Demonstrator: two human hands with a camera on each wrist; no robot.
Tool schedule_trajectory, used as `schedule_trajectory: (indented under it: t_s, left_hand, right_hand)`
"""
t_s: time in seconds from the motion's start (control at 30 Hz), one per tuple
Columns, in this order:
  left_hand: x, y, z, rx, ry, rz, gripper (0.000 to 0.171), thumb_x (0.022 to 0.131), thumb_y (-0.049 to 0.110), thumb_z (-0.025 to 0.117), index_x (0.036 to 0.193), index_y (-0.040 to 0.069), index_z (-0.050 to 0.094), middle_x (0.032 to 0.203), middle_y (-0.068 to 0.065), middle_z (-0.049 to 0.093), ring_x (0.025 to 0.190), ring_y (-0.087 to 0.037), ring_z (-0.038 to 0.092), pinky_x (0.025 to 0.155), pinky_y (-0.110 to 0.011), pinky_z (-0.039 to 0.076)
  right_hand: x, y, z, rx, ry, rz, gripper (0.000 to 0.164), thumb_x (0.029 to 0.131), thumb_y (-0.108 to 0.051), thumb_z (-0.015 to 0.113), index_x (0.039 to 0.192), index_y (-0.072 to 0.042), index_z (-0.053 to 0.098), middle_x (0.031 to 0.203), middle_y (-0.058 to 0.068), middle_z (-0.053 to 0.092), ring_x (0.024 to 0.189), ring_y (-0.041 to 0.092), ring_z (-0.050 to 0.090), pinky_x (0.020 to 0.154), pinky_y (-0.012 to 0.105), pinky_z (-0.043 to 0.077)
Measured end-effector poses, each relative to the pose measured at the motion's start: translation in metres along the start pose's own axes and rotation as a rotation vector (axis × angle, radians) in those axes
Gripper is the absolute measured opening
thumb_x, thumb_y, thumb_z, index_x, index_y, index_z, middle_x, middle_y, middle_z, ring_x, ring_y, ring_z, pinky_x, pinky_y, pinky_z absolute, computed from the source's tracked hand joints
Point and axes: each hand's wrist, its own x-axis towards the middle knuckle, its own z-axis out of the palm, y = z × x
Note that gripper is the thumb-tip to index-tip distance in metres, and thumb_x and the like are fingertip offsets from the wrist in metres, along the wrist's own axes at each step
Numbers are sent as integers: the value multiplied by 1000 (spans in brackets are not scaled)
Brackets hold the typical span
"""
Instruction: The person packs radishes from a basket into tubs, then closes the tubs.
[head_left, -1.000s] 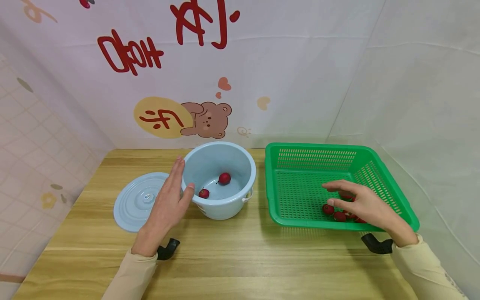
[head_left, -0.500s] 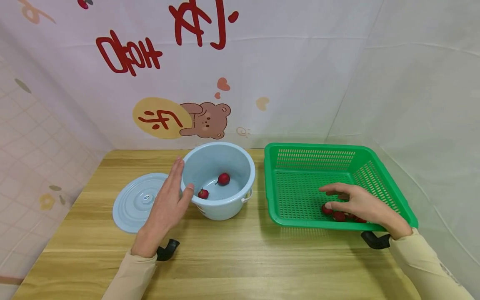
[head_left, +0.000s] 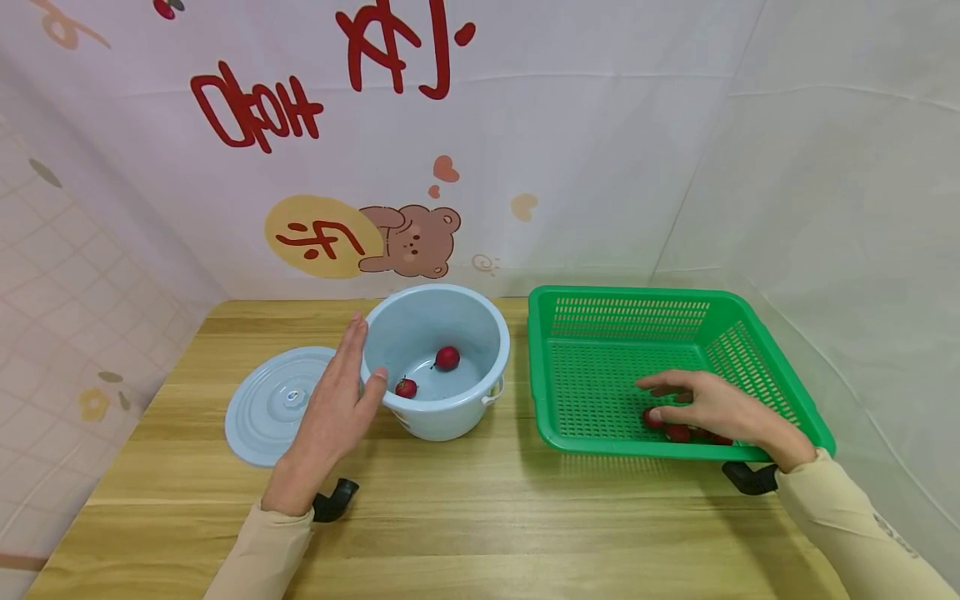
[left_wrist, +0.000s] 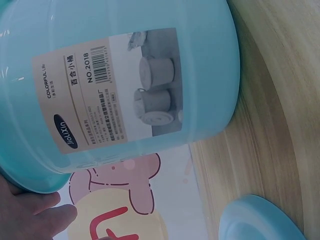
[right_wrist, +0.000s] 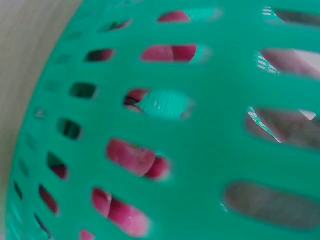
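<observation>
My left hand (head_left: 333, 421), fingers straight, lies along the left side of a light blue bucket (head_left: 442, 423), fingertips at its rim. Inside the bucket are two small red radishes (head_left: 447, 358), one showing a thin tail. My right hand (head_left: 716, 408) reaches over the near right corner of a green slotted basket (head_left: 622, 447). Its thumb tip is right at a radish (head_left: 650, 418), while the index finger stays apart above. More radishes lie under that hand, partly hidden by it. Through the basket wall (right_wrist: 210, 130) in the right wrist view, several pinkish-red radishes (right_wrist: 130, 155) show.
A light blue lid (head_left: 258, 417) lies on the wooden table (head_left: 480, 517), left of the bucket and partly behind my left hand. The bucket has a white handle (head_left: 492, 392) on its right. A printed cloth (head_left: 600, 150) hangs behind the table.
My right hand has lowered slightly and shifted a little left, its thumb now closer against the radish in the basket. My left hand and the bucket have stayed in place.
</observation>
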Motion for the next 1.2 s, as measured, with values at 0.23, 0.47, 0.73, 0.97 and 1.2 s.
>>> schedule_trajectory:
  t_s: [0.23, 0.47, 0.73, 0.97, 1.2]
  left_hand:
    - [0, 0, -1, 1, -3, -2, 70, 108, 35, 44, 166, 6, 17, 173, -10, 14, 155, -38, 23, 117, -67, 28]
    - [1, -1, 0, 9, -2, 4, 70, 108, 35, 45, 166, 5, 18, 173, -11, 15, 155, -37, 22, 118, -65, 28]
    - [1, -1, 0, 6, -7, -1, 70, 108, 34, 44, 166, 6, 17, 173, -9, 14, 156, -35, 21, 119, -64, 27]
    - [1, -1, 1, -3, -6, 1, 70, 108, 34, 45, 166, 6, 17, 173, -10, 14, 156, -36, 21, 119, -65, 28]
    - [1, -1, 1, -2, -3, 1, 70, 108, 33, 46, 166, 7, 17, 173, -10, 14, 156, -37, 22, 118, -65, 28]
  right_hand:
    - [4, 3, 3, -46, -28, 6, 51, 99, -29, 71, 143, -5, 60, 137, 15, 64, 122, 36, 63, 91, 34, 56]
    - [5, 5, 4, -73, -36, 20, 48, 99, -26, 71, 141, -5, 62, 133, 14, 67, 119, 33, 64, 89, 34, 56]
    - [7, 9, 6, -84, -59, 19, 46, 98, -23, 73, 138, -3, 64, 128, 12, 69, 113, 29, 68, 83, 30, 57]
    - [8, 4, 7, -75, -82, 45, 45, 96, -17, 74, 137, -1, 64, 126, 13, 69, 111, 30, 68, 80, 30, 58]
    - [8, 3, 9, -132, -85, 28, 43, 94, -16, 76, 133, -1, 67, 122, 13, 70, 105, 27, 67, 76, 32, 56]
